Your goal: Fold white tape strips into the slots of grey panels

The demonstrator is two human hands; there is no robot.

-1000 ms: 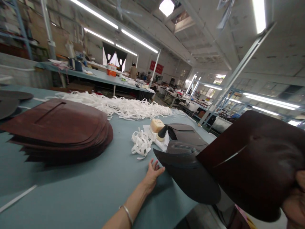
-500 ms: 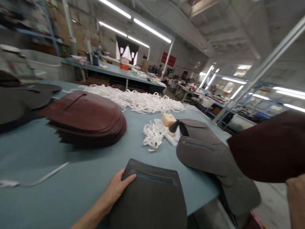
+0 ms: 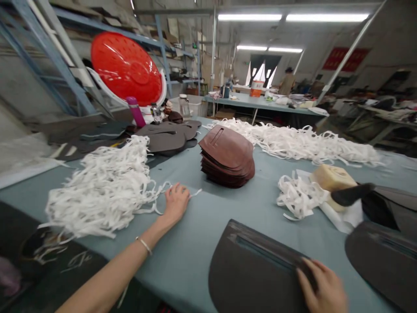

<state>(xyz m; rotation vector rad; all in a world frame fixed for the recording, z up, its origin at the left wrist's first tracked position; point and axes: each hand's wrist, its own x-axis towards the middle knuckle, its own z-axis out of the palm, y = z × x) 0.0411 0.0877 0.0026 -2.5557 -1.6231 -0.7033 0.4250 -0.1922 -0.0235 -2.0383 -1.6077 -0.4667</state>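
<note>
My left hand (image 3: 176, 202) lies on the grey-blue table (image 3: 202, 243), fingers stretched out, its fingertips on a loose white strip at the edge of a big heap of white strips (image 3: 100, 191). My right hand (image 3: 321, 289) rests at the near edge on a dark grey leather panel with a slot (image 3: 250, 269), fingers flat on its right side. A stack of brown leather panels (image 3: 228, 156) sits in the middle of the table beyond both hands.
A smaller bunch of white strips (image 3: 298, 195), a yellowish block (image 3: 332, 178) and a black brush lie at the right, beside more dark panels (image 3: 384, 261). Another long strip heap (image 3: 309, 141) runs behind. A red basin (image 3: 127, 67), bottles and dark panels (image 3: 166, 134) stand at the back left.
My view has swung left. My left hand left the dark grey panel and reached to the strip heap. My right hand no longer holds the brown panel and now rests on the grey one.
</note>
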